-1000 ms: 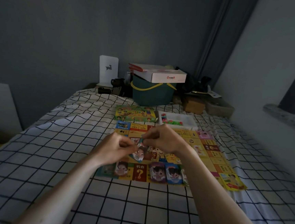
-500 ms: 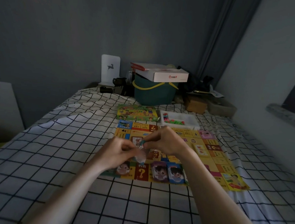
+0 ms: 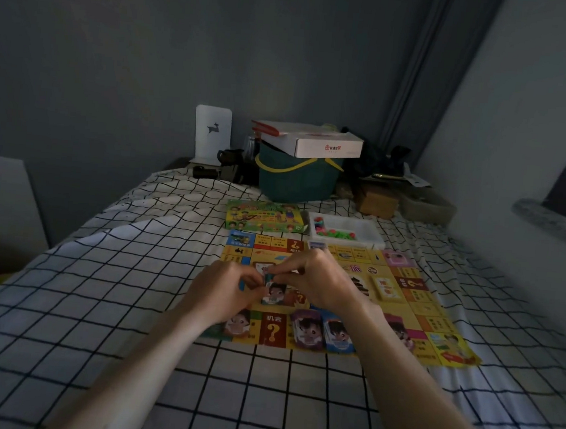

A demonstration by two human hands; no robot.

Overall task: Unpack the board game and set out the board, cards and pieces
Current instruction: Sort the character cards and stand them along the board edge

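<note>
A yellow game board (image 3: pixel 433 316) lies flat on the checked bedsheet. Both hands meet over its middle. My left hand (image 3: pixel 223 291) and my right hand (image 3: pixel 320 282) pinch a small character card piece (image 3: pixel 273 290) between their fingertips, held just above the board. Two character cards, one purple (image 3: pixel 305 331) and one blue (image 3: pixel 338 332), rest on the board's near edge, and a small card stack (image 3: pixel 386 288) lies on its right part. Behind the board sit the green game box (image 3: pixel 262 216) and a white tray (image 3: pixel 366 226) with colourful pieces.
A dark green bucket (image 3: pixel 294 181) with a white carton (image 3: pixel 328 146) on top stands at the bed's far end, beside a white stand with a deer mark (image 3: pixel 211 134) and dark clutter. A wall and ledge run along the right.
The two hands stayed together over the board, working the small card piece; it has shifted slightly between the fingertips. The camera tilted a little.
</note>
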